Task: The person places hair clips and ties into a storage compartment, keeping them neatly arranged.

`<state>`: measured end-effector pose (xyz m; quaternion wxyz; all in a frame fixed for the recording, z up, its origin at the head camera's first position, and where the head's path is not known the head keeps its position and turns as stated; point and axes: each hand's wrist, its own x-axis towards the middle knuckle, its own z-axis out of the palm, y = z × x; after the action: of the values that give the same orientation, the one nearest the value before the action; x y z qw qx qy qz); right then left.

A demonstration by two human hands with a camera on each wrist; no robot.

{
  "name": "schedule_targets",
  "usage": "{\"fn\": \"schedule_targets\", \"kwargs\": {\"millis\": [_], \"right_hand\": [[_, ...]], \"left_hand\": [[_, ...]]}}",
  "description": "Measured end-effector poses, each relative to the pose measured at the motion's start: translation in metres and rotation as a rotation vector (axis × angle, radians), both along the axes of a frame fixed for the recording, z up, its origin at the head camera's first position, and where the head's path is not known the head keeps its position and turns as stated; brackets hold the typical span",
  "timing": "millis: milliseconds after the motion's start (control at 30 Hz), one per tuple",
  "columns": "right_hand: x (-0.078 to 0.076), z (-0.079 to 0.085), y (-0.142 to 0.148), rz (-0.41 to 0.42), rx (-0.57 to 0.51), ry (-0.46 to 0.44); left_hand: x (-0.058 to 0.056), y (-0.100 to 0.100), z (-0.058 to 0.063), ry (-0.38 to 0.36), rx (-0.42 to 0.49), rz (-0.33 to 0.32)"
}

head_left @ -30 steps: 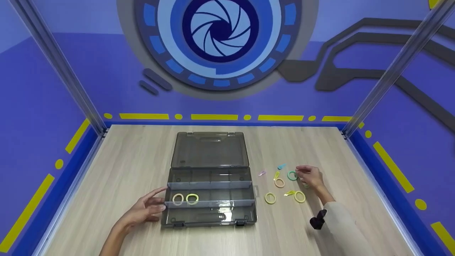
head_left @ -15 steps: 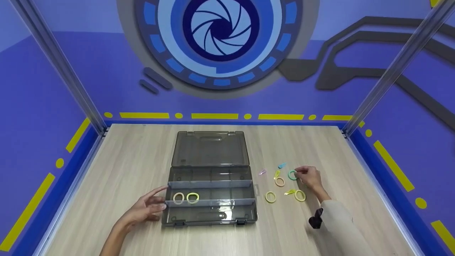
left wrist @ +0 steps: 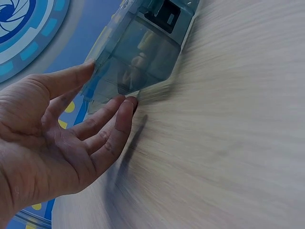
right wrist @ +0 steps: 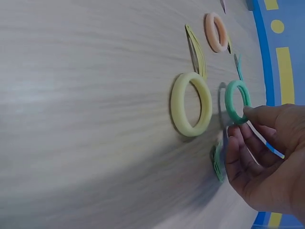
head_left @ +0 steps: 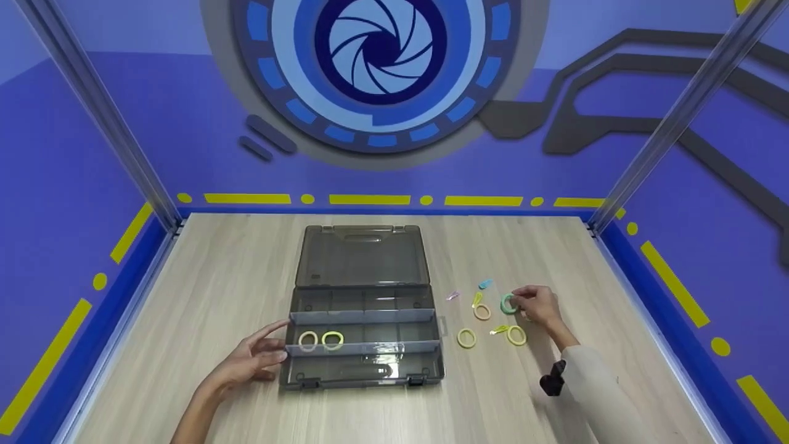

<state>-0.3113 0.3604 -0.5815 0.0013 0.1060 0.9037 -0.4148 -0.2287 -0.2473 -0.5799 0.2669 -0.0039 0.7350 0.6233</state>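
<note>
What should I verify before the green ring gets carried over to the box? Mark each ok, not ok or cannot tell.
1. Grip: right hand pinches the green ring between thumb and fingers. Ok.
2. Green clip clear of the fingers: it shows close beside them. Cannot tell.
3. Access: the lid is folded back, away from the box. Ok.
4. Box support: left hand touches its left side. Ok.
5. Space: two rings sit at the middle row's left end, with room to their right. Ok.
6. Table cleared: yellow rings and clips lie on it. Not ok.
</note>
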Motion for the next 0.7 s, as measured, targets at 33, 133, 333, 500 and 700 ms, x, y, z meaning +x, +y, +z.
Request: {"fn": "schedule_targets", "kwargs": {"millis": [33,133,333,500,700], "right_hand": [[0.002,0.002,0.000,0.000,-0.003,-0.001],[0.006,0.006,0.003,0.000,-0.014,0.009],[0.012,0.013,0.004,0.010,-0.082,-0.004],[0.016,0.017,0.002,0.029,-0.118,-0.021],[0.018,0.021,-0.006,0.046,-0.149,-0.007]], "left_hand": [[0.000,0.000,0.000,0.002,-0.001,0.000],[0.000,0.000,0.000,0.014,0.003,-0.007],[0.000,0.000,-0.001,0.011,0.006,-0.004],[0.000,-0.001,-0.001,0.025,0.020,-0.016],[0.001,-0.001,-0.001,0.030,0.019,-0.017]]}}
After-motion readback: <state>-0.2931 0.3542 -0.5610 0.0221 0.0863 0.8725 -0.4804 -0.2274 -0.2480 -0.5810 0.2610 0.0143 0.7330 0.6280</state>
